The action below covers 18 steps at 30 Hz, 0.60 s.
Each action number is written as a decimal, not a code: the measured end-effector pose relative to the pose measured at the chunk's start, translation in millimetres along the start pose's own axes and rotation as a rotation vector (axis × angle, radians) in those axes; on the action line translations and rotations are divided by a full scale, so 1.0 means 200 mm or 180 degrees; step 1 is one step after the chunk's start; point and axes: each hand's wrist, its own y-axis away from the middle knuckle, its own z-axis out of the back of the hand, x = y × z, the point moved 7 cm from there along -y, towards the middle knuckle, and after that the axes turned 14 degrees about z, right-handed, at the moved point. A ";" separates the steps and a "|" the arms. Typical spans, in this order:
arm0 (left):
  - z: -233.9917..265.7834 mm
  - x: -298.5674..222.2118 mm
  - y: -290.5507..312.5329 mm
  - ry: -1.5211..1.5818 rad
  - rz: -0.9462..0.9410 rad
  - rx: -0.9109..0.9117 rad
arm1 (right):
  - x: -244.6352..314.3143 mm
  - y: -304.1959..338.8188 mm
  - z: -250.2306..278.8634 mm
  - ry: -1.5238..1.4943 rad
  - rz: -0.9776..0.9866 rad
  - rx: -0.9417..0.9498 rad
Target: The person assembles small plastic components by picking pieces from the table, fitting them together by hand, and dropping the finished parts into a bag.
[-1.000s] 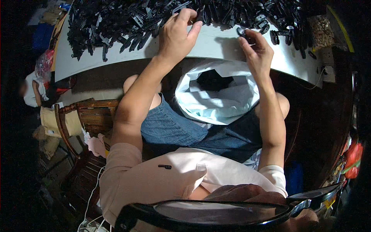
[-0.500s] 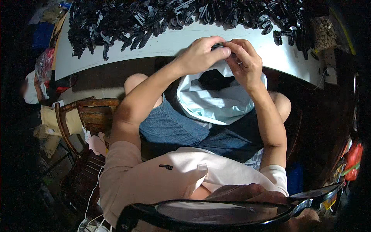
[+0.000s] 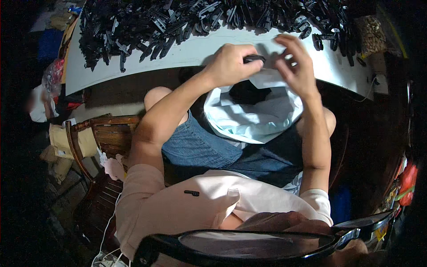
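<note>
Over the near edge of the white table (image 3: pixel 191 55), my left hand (image 3: pixel 233 66) grips a small black plastic part (image 3: pixel 255 58) between thumb and fingers. Its rounded end sticks out to the right; the remainder is hidden in my palm. My right hand (image 3: pixel 299 69) is a short way to the right, fingers bent and apart, with nothing visible in them and slight motion blur. Below both hands, a white bag (image 3: pixel 249 122) lies open between my legs, its inside partly dark. A wide heap of similar black plastic parts (image 3: pixel 178 26) covers the table's far side.
A wooden chair (image 3: pixel 118 129) stands at my left, with a light brown bag (image 3: pixel 64 140) beyond it. White cables (image 3: pixel 108 224) run along its near side. At the far right sit a bag of tan pieces (image 3: pixel 371 35) and a red plastic bag (image 3: pixel 407 184).
My right hand has let go and moved right, away from the black plastic part, its fingers spreading. My left hand stays in nearly the same place, still gripping the part.
</note>
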 end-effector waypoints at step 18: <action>0.16 -0.03 0.00 -0.1662 -0.0614 -0.1670 | -0.43 0.10 0.34 0.1984 -0.1355 -0.0277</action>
